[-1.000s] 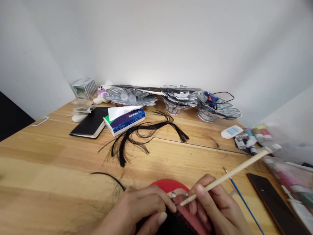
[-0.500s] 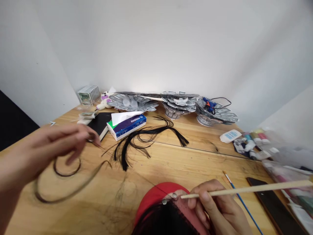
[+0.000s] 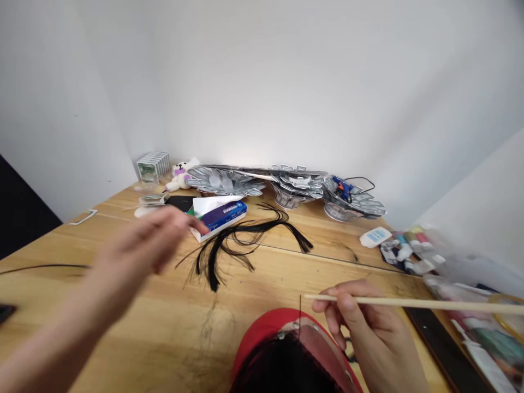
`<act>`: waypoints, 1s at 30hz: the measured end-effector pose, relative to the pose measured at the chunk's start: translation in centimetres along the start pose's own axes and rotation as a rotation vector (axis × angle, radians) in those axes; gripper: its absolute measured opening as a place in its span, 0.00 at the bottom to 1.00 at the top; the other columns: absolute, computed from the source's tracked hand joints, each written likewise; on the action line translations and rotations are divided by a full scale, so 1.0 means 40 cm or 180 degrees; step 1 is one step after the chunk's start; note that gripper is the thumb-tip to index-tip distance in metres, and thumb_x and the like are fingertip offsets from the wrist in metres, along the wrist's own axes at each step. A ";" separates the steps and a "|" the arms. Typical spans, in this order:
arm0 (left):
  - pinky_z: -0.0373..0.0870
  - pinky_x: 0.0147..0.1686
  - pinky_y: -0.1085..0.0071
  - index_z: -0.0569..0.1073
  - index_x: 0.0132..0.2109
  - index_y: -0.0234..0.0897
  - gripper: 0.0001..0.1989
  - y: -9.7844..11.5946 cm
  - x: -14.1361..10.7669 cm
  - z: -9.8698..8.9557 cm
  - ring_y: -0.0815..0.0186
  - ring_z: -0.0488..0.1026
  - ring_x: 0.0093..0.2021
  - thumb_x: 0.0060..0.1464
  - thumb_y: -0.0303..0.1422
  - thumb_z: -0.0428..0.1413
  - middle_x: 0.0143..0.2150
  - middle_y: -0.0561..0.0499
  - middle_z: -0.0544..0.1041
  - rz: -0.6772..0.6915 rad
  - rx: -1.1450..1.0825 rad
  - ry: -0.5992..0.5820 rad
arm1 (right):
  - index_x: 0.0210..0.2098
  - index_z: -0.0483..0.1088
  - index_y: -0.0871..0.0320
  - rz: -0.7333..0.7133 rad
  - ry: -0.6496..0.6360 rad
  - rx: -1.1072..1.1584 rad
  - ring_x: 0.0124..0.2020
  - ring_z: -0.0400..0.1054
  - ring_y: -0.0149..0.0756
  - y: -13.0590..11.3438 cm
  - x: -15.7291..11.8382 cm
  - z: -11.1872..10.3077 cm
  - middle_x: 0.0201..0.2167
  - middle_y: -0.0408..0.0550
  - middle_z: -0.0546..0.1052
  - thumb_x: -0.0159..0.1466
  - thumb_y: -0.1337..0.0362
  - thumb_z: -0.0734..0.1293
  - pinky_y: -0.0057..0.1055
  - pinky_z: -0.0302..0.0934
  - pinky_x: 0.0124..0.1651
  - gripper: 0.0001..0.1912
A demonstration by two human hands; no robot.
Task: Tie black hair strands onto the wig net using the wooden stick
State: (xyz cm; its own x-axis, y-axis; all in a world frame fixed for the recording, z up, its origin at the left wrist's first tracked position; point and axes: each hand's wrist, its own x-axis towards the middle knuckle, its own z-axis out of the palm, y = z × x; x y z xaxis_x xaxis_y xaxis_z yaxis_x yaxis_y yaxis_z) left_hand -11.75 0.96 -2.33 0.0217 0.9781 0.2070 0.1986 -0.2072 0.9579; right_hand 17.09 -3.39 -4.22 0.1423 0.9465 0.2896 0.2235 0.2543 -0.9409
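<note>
My right hand (image 3: 370,327) is closed around a slim, pale wooden stick (image 3: 409,302), holding it level with the narrow end pointing left. Below that tip is a red rounded form (image 3: 262,327), covered by sheer pinkish mesh (image 3: 319,346) with pins along it and black hair (image 3: 282,363) at the front. A thin dark strand (image 3: 300,316) rises from the mesh edge beside the tip. My left hand (image 3: 164,234) is up in front of the tissue pack (image 3: 225,218), its fingers smeared by motion. A dark thin line (image 3: 45,266) runs left from behind my forearm.
A bundle of loose black hair (image 3: 215,262) lies mid-table. Grey paper models (image 3: 290,188), a glue gun (image 3: 343,188) and a plush toy (image 3: 180,174) line the wall. Small bottles (image 3: 413,240), plastic bags and a dark flat object (image 3: 434,344) are at the right.
My left hand has moved right and the curled strand beneath it no longer shows. The stick's tip has lifted off the mesh, and a strand now stands up beside it. The view has shifted slightly.
</note>
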 end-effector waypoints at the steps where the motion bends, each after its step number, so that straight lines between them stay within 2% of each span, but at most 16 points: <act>1: 0.62 0.26 0.89 0.79 0.43 0.39 0.11 0.001 -0.012 0.031 0.78 0.69 0.26 0.66 0.35 0.53 0.23 0.64 0.69 0.0132 0.0028 -0.0185 | 0.29 0.76 0.54 -0.0172 -0.0072 0.0043 0.16 0.64 0.24 -0.011 0.008 0.002 0.23 0.42 0.78 0.68 0.54 0.69 0.18 0.59 0.16 0.14; 3: 0.71 0.40 0.80 0.79 0.39 0.37 0.11 -0.009 -0.039 0.109 0.69 0.77 0.41 0.64 0.36 0.55 0.36 0.58 0.80 0.0238 -0.0003 -0.0665 | 0.32 0.75 0.52 -0.0461 -0.0174 0.0127 0.18 0.67 0.25 -0.036 0.021 0.006 0.26 0.42 0.80 0.69 0.56 0.67 0.17 0.62 0.18 0.11; 5: 0.69 0.49 0.73 0.76 0.39 0.37 0.13 -0.026 -0.069 0.182 0.65 0.76 0.49 0.67 0.37 0.51 0.48 0.52 0.80 0.0196 -0.0100 -0.1364 | 0.33 0.75 0.51 -0.0684 -0.0223 0.0081 0.19 0.68 0.24 -0.065 0.028 0.014 0.28 0.41 0.80 0.71 0.58 0.66 0.17 0.63 0.20 0.10; 6: 0.68 0.49 0.72 0.75 0.39 0.37 0.14 -0.033 -0.084 0.210 0.64 0.75 0.49 0.68 0.37 0.49 0.48 0.50 0.80 0.0160 -0.0214 -0.1635 | 0.34 0.74 0.52 -0.0785 -0.0283 0.0012 0.20 0.68 0.24 -0.080 0.030 0.020 0.28 0.40 0.80 0.71 0.58 0.66 0.17 0.64 0.20 0.10; 7: 0.68 0.47 0.72 0.73 0.38 0.36 0.14 -0.038 -0.096 0.228 0.65 0.75 0.46 0.69 0.38 0.48 0.45 0.50 0.79 0.0124 -0.0336 -0.1849 | 0.34 0.74 0.52 -0.0875 -0.0353 -0.0037 0.20 0.68 0.23 -0.095 0.031 0.027 0.29 0.40 0.81 0.72 0.59 0.65 0.18 0.64 0.20 0.10; 9: 0.66 0.40 0.75 0.70 0.35 0.36 0.16 -0.039 -0.112 0.239 0.67 0.72 0.38 0.69 0.40 0.48 0.37 0.51 0.76 0.0093 -0.0541 -0.2064 | 0.37 0.74 0.51 -0.1039 -0.0496 0.0010 0.20 0.69 0.23 -0.125 0.033 0.042 0.31 0.40 0.82 0.72 0.60 0.65 0.18 0.65 0.21 0.08; 12: 0.61 0.29 0.78 0.69 0.35 0.36 0.18 -0.025 -0.113 0.210 0.72 0.64 0.29 0.69 0.44 0.47 0.31 0.55 0.69 -0.0010 -0.0741 -0.2043 | 0.38 0.73 0.49 -0.1103 -0.0502 0.0401 0.23 0.70 0.25 -0.162 0.042 0.062 0.32 0.39 0.83 0.72 0.60 0.65 0.20 0.66 0.24 0.06; 16: 0.53 0.21 0.80 0.70 0.36 0.36 0.19 0.004 -0.094 0.153 0.76 0.53 0.22 0.68 0.46 0.50 0.28 0.58 0.62 -0.0117 -0.1010 -0.1712 | 0.37 0.74 0.51 -0.1110 -0.0152 0.0871 0.26 0.68 0.28 -0.186 0.064 0.066 0.30 0.41 0.81 0.71 0.61 0.66 0.22 0.64 0.27 0.06; 20: 0.55 0.21 0.81 0.70 0.35 0.36 0.22 0.029 -0.093 0.107 0.76 0.55 0.23 0.66 0.51 0.51 0.30 0.56 0.63 -0.0132 -0.1010 -0.1651 | 0.33 0.75 0.54 -0.1104 0.0338 0.1252 0.24 0.63 0.29 -0.189 0.077 0.049 0.26 0.42 0.75 0.72 0.66 0.63 0.26 0.58 0.25 0.11; 23: 0.56 0.20 0.83 0.72 0.35 0.38 0.20 0.044 -0.103 0.078 0.75 0.57 0.24 0.65 0.50 0.52 0.31 0.55 0.66 -0.0007 -0.1020 -0.1524 | 0.27 0.74 0.56 -0.0944 0.0710 0.1588 0.21 0.56 0.28 -0.189 0.074 0.038 0.24 0.40 0.65 0.71 0.70 0.60 0.26 0.53 0.23 0.18; 26: 0.58 0.19 0.85 0.74 0.36 0.41 0.16 0.057 -0.112 0.052 0.75 0.60 0.25 0.67 0.44 0.51 0.33 0.55 0.70 0.0282 -0.0809 -0.1417 | 0.26 0.73 0.56 -0.0942 0.0544 0.1580 0.20 0.51 0.28 -0.185 0.066 0.038 0.24 0.40 0.63 0.72 0.68 0.60 0.28 0.52 0.24 0.19; 29: 0.66 0.26 0.84 0.74 0.34 0.40 0.13 0.071 -0.117 0.027 0.74 0.67 0.27 0.68 0.37 0.51 0.31 0.55 0.73 0.0565 -0.0141 -0.1617 | 0.32 0.75 0.54 -0.1114 0.0118 0.1264 0.24 0.58 0.30 -0.178 0.057 0.048 0.29 0.42 0.68 0.71 0.64 0.64 0.29 0.55 0.26 0.12; 30: 0.69 0.30 0.83 0.74 0.33 0.40 0.12 0.076 -0.118 0.018 0.73 0.69 0.29 0.66 0.35 0.53 0.30 0.55 0.73 0.0669 0.0020 -0.1553 | 0.34 0.75 0.53 -0.1227 0.0082 0.1138 0.27 0.61 0.31 -0.178 0.054 0.052 0.31 0.43 0.69 0.71 0.63 0.64 0.29 0.57 0.28 0.10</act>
State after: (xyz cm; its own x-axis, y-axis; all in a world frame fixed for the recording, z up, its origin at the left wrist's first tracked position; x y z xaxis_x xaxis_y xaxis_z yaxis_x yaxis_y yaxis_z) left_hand -10.54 -4.27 -0.55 0.5147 0.8116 0.2764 0.1468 -0.4011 0.9042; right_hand 13.80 -2.73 2.74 0.1392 0.7667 0.6267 -0.0781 0.6394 -0.7649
